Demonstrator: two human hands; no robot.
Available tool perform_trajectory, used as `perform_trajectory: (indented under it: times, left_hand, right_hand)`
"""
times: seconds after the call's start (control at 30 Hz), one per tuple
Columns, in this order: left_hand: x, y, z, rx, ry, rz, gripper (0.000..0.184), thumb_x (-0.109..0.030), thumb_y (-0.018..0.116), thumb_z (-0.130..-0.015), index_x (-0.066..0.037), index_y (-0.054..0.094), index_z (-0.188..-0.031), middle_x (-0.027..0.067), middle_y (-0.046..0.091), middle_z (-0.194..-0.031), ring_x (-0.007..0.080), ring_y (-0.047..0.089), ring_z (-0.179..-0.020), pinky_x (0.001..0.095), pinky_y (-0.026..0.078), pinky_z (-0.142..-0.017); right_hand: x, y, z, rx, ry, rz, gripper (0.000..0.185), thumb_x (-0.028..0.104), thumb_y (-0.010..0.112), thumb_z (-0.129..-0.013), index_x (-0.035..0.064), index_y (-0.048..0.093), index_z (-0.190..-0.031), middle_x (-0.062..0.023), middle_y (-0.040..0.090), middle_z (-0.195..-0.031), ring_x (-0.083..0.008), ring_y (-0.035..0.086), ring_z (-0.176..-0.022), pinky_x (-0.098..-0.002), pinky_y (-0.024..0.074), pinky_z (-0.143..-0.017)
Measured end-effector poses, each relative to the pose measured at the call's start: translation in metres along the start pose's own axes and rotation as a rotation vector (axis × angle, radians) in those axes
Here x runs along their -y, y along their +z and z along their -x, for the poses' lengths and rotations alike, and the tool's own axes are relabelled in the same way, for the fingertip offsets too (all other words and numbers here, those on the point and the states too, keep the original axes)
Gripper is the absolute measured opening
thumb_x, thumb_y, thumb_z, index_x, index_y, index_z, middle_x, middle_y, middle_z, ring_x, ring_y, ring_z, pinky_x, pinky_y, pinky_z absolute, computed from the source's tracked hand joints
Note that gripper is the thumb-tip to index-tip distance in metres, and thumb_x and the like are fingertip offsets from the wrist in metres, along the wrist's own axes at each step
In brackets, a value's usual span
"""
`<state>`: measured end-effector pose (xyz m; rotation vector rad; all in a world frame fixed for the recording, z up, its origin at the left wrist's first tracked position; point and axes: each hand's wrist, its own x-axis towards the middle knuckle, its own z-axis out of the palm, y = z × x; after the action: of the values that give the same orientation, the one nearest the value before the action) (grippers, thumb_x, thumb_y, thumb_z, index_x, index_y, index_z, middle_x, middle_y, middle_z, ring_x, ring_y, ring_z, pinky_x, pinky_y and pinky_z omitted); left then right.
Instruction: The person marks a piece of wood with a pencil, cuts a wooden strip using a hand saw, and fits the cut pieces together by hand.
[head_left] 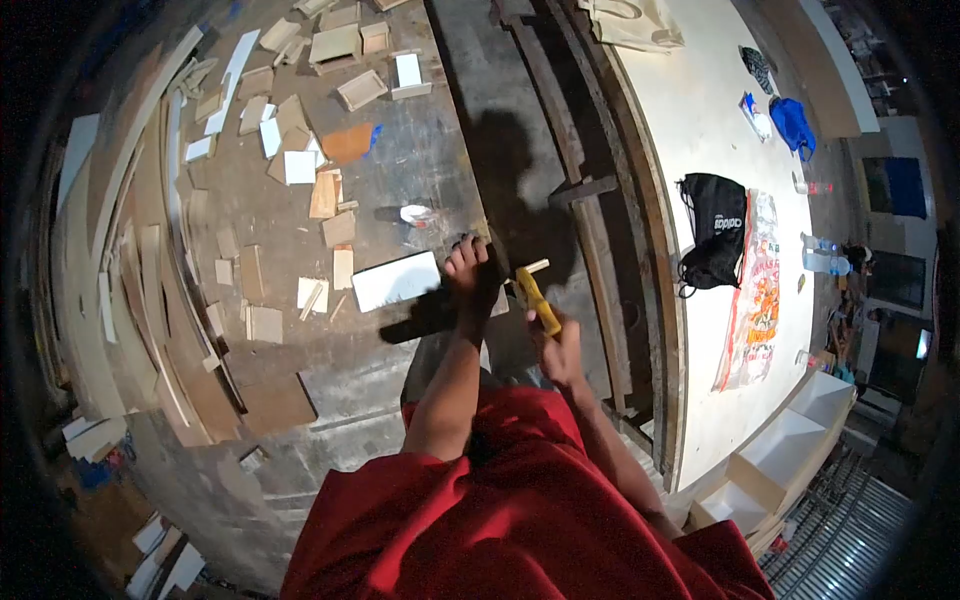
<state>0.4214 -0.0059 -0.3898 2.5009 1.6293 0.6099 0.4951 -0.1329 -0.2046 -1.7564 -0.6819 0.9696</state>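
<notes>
Near the centre, my right hand (559,350) is wrapped round a yellow-handled tool (538,303). A short pale wood strip (539,266) shows beside the tool's upper end. To the left, my left hand (474,272) has its fingers curled at the edge of the dark worktable (400,175); what it holds, if anything, is hidden in shadow. A white rectangular board (397,282) lies on the worktable just left of my left hand. Beyond it is a small white round item (416,214).
Wood offcuts (325,193) and small wooden boxes (336,46) lie across the worktable. Long boards (150,300) line its left side. A pale table (710,120) on the right bears a black drawstring bag (713,232), a printed plastic bag (755,300) and a blue bag (792,127).
</notes>
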Motion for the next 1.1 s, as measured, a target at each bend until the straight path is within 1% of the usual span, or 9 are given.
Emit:
perform_trajectory:
  times: [0.4, 0.47, 0.5, 0.73, 0.8, 0.83, 0.93, 1.0, 1.1]
  left_hand:
    - [0.004, 0.01, 0.01, -0.009, 0.03, 0.049, 0.041, -0.025, 0.065, -0.086, -0.008, 0.06, -0.123, 0.0118, 0.061, -0.131, 0.0299, 0.058, -0.114, 0.0451, 0.043, -0.091]
    - [0.005, 0.012, 0.001, -0.192, 0.083, -0.078, 0.04, -0.024, 0.064, -0.087, -0.008, 0.06, -0.123, 0.0115, 0.061, -0.131, 0.03, 0.058, -0.114, 0.0446, 0.043, -0.091]
    - [0.005, 0.013, 0.0, -0.058, 0.039, -0.042, 0.039, -0.024, 0.063, -0.088, -0.008, 0.06, -0.123, 0.0115, 0.061, -0.13, 0.0301, 0.059, -0.113, 0.0446, 0.043, -0.091]
    - [0.001, 0.0, -0.005, -0.118, 0.021, 0.02, 0.036, -0.024, 0.063, -0.088, -0.006, 0.06, -0.12, 0.0121, 0.063, -0.126, 0.031, 0.061, -0.11, 0.0447, 0.045, -0.09]
    - [-0.002, -0.024, -0.008, 0.028, 0.064, -0.02, 0.036, -0.024, 0.064, -0.087, -0.006, 0.06, -0.118, 0.0126, 0.063, -0.124, 0.0311, 0.061, -0.108, 0.0444, 0.045, -0.088]
    - [-0.003, -0.017, -0.006, -0.08, 0.072, -0.048, 0.035, -0.025, 0.064, -0.087, -0.006, 0.062, -0.116, 0.0119, 0.063, -0.124, 0.0302, 0.061, -0.109, 0.0439, 0.045, -0.088]
    - [0.0, 0.006, -0.001, -0.023, -0.017, 0.021, 0.035, -0.024, 0.063, -0.086, -0.006, 0.063, -0.116, 0.0108, 0.063, -0.125, 0.0293, 0.061, -0.11, 0.0437, 0.044, -0.09]
    - [0.0, 0.003, -0.003, -0.079, -0.01, 0.015, 0.037, -0.023, 0.063, -0.085, -0.006, 0.064, -0.117, 0.0104, 0.063, -0.126, 0.0293, 0.06, -0.112, 0.0442, 0.044, -0.091]
    - [0.0, -0.008, 0.0, -0.062, 0.054, -0.011, 0.038, -0.024, 0.064, -0.085, -0.005, 0.063, -0.118, 0.0123, 0.062, -0.127, 0.0308, 0.06, -0.11, 0.0456, 0.043, -0.09]
  right_hand:
    - [0.011, -0.021, 0.008, 0.057, 0.036, 0.058, 0.03, 0.029, 0.065, -0.102, 0.0009, 0.064, -0.093, 0.0054, 0.051, -0.068, -0.0062, 0.045, -0.06, -0.0284, 0.033, -0.054]
    - [0.012, -0.019, -0.001, 0.057, 0.031, 0.069, 0.029, 0.029, 0.066, -0.102, 0.0014, 0.065, -0.094, 0.0059, 0.052, -0.068, -0.0061, 0.045, -0.059, -0.0278, 0.0324, -0.053]
    - [0.008, -0.018, 0.001, 0.047, 0.075, 0.049, 0.029, 0.03, 0.066, -0.102, 0.0015, 0.065, -0.095, 0.0059, 0.052, -0.068, -0.006, 0.045, -0.059, -0.0276, 0.0323, -0.053]
    - [0.026, -0.02, 0.002, 0.032, 0.11, 0.102, 0.029, 0.03, 0.066, -0.102, 0.0022, 0.066, -0.096, 0.006, 0.05, -0.066, -0.0052, 0.043, -0.057, -0.0281, 0.032, -0.051]
    - [0.024, -0.018, 0.008, 0.018, 0.113, 0.092, 0.028, 0.029, 0.066, -0.102, 0.0023, 0.065, -0.095, 0.006, 0.049, -0.066, -0.0051, 0.043, -0.057, -0.0281, 0.0322, -0.051]
    - [0.019, -0.021, 0.004, 0.032, 0.139, 0.128, 0.028, 0.029, 0.065, -0.103, 0.0019, 0.065, -0.095, 0.0058, 0.049, -0.066, -0.005, 0.043, -0.058, -0.0281, 0.0327, -0.051]
    - [0.031, -0.023, 0.001, 0.034, 0.084, 0.17, 0.028, 0.027, 0.064, -0.103, 0.0007, 0.066, -0.095, 0.0053, 0.05, -0.066, -0.0048, 0.044, -0.058, -0.0283, 0.0335, -0.051]
    - [0.031, -0.021, 0.007, 0.021, 0.128, 0.133, 0.029, 0.027, 0.064, -0.104, 0.0005, 0.064, -0.093, 0.0049, 0.051, -0.066, -0.005, 0.044, -0.057, -0.0283, 0.0336, -0.051]
    - [0.028, -0.027, 0.006, 0.032, 0.133, 0.137, 0.029, 0.028, 0.064, -0.103, -0.0006, 0.068, -0.1, 0.0042, 0.052, -0.067, -0.0053, 0.044, -0.057, -0.028, 0.0337, -0.051]
